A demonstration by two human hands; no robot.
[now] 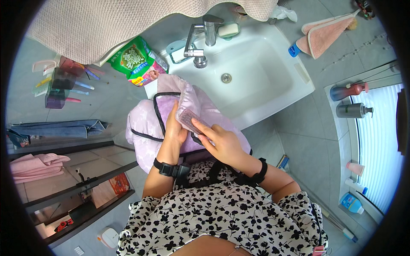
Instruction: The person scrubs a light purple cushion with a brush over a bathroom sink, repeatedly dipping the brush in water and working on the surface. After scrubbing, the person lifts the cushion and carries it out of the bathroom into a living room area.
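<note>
A padded lilac fabric item with black binding [145, 118], its kind not clear, lies bunched over the near left corner of the white washbasin [275, 105]. My left hand [175, 126] grips a fold of it from the left. In my right hand [224, 142] is a small pinkish brush [189, 120], which rests against the fabric beside my left fingers. My right index finger lies along the back of the brush. Its bristles are hard to make out.
A chrome faucet [209, 30] stands at the basin's back, between a soap dish with white soap [228, 29] and a teal-and-white dish [179, 51]. A green detergent bag [137, 60] leans left of the basin. Pump bottles [350, 110] stand on the right ledge. Combs and toothbrushes fill wall holders [64, 80].
</note>
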